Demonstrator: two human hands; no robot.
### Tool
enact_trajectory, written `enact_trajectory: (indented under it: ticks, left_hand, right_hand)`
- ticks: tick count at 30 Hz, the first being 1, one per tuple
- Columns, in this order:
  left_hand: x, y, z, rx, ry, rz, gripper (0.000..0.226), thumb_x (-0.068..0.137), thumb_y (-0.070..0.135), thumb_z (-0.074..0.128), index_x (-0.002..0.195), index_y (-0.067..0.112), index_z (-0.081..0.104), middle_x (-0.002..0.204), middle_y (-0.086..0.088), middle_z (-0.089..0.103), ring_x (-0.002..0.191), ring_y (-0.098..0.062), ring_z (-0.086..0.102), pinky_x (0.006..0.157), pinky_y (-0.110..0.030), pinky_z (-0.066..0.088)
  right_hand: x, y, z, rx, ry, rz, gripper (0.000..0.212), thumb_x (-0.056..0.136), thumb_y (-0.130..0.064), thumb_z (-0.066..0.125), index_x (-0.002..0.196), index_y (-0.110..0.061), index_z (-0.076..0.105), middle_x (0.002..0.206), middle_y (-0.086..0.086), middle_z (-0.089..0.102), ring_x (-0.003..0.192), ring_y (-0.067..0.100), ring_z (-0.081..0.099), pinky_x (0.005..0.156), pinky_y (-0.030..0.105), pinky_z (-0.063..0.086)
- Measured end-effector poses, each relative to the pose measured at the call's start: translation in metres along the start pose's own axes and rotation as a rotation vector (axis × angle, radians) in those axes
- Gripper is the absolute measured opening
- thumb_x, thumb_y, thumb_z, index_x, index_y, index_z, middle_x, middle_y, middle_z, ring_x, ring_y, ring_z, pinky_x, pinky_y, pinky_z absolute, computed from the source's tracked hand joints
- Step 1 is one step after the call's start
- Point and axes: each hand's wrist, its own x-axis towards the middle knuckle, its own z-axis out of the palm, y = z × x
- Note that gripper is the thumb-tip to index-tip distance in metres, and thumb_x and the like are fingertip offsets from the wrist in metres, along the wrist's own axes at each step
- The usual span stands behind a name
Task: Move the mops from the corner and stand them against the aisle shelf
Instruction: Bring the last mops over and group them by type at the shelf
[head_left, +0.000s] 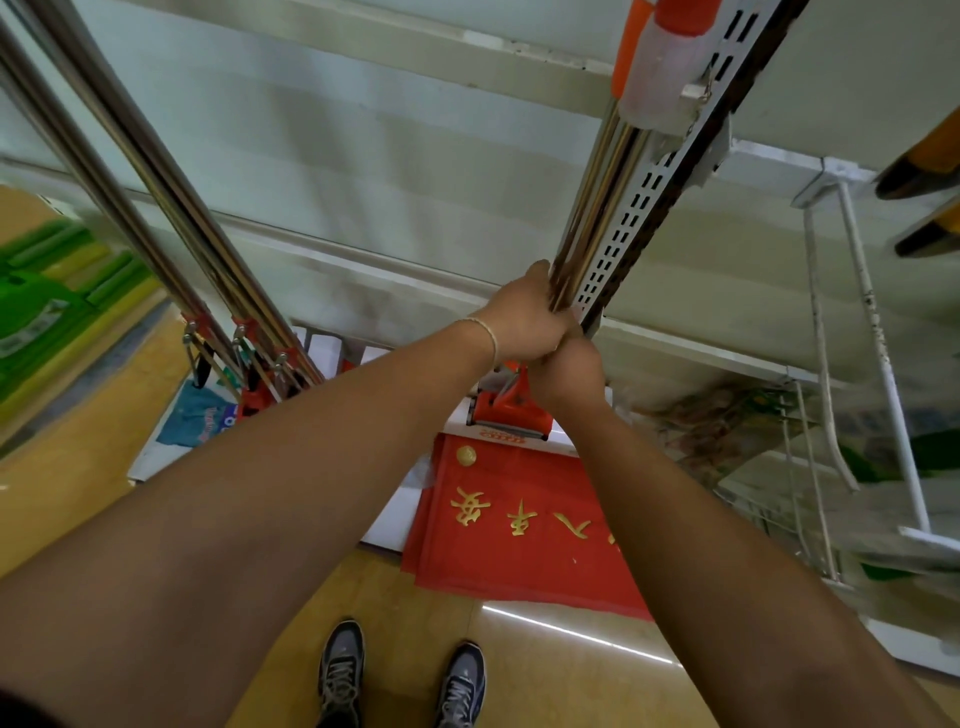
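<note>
Mops (597, 208), a bundle of steel handles, stand upright at 1 o'clock of frame, touching the slotted shelf upright (631, 223). Orange grips and a plastic-wrapped top at 12–1 o'clock. Red squeeze head (506, 410) at the bundle's foot, on the white shelf base. Left hand (524, 317) wraps the handles, fingers closed around them. Right hand (566, 369) just below, touching the left; fingers curled, but can't tell what they hold. Second mop group (171, 208) leans at 10 o'clock, well apart. Red banner (519, 525) with gold characters at 6 o'clock of the head. Sneakers (400, 675) on tan floor, bottom centre.
</note>
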Motion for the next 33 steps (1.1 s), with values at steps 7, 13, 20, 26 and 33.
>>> enact_trajectory:
  ticks: [7,13,20,26,33]
  left_hand:
    - [-0.028,-0.008,-0.011,0.123,-0.041,0.0,0.041,0.101,0.019,0.043,0.138,0.005,0.038,0.135,-0.021,0.052,0.116,-0.033,0.056,0.098,-0.046,0.048]
    - [-0.063,0.0,-0.03,0.202,-0.02,0.015,0.042,0.099,0.016,0.043,0.138,0.004,0.04,0.132,-0.023,0.055,0.106,-0.027,0.053,0.096,-0.038,0.043]
    - [-0.117,-0.004,-0.083,0.292,0.061,-0.068,0.051,0.102,0.019,0.037,0.151,0.013,0.027,0.151,-0.018,0.039,0.137,-0.032,0.039,0.11,-0.034,0.034]
    - [-0.168,-0.017,-0.144,0.342,0.197,-0.119,0.048,0.102,0.021,0.039,0.148,0.01,0.035,0.149,-0.017,0.043,0.135,-0.031,0.043,0.108,-0.031,0.035]
    - [-0.216,-0.026,-0.213,0.344,0.247,-0.06,0.047,0.102,0.028,0.042,0.146,0.014,0.039,0.142,-0.012,0.051,0.122,-0.027,0.054,0.091,-0.027,0.04]
  right_hand:
    - [-0.028,-0.015,-0.013,0.0,0.011,0.114,0.037,0.101,-0.036,0.047,0.112,0.0,0.053,0.096,0.015,0.064,0.074,0.025,0.052,0.057,0.032,0.032]
    - [-0.046,-0.047,-0.037,0.039,0.01,0.094,0.045,0.101,-0.044,0.046,0.119,-0.003,0.054,0.105,0.016,0.065,0.095,0.034,0.062,0.068,0.032,0.039]
    - [-0.059,-0.107,-0.062,-0.03,0.01,-0.036,0.041,0.1,-0.037,0.049,0.122,-0.003,0.054,0.115,0.019,0.064,0.107,0.038,0.061,0.073,0.034,0.04]
    - [-0.091,-0.168,-0.057,0.034,-0.045,-0.171,0.049,0.099,-0.038,0.05,0.133,-0.002,0.049,0.129,0.02,0.06,0.116,0.038,0.058,0.092,0.04,0.048]
    - [-0.122,-0.241,-0.041,0.077,-0.044,-0.26,0.056,0.1,-0.04,0.048,0.143,-0.004,0.043,0.136,0.018,0.057,0.122,0.035,0.056,0.094,0.039,0.047]
